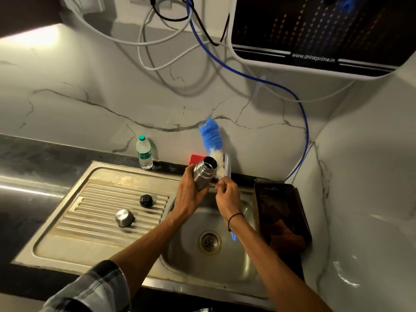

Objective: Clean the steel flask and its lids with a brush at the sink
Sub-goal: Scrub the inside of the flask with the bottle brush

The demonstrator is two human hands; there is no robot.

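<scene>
Left hand [188, 194] grasps the open cylindrical steel flask [203, 174], tilted, mouth up, above the stainless sink basin [225, 264]. Right hand [228, 197], just beside it, pinches the blue-and-white bristle bottle brush [211, 137]; bristles stand outside the flask mouth. Domed steel lid [124, 217] and round black inner lid [146, 200] rest on the ribbed drainboard [94, 199], left of the left hand.

Over the sink [225, 266] I hold the flask [203, 174] in my left grip [189, 194] and, right of it, the brush [212, 140] in my right grip [227, 194], with 2 lids [145, 200] on the drainboard [74, 239] to my left and a bottle [144, 153] behind them.
</scene>
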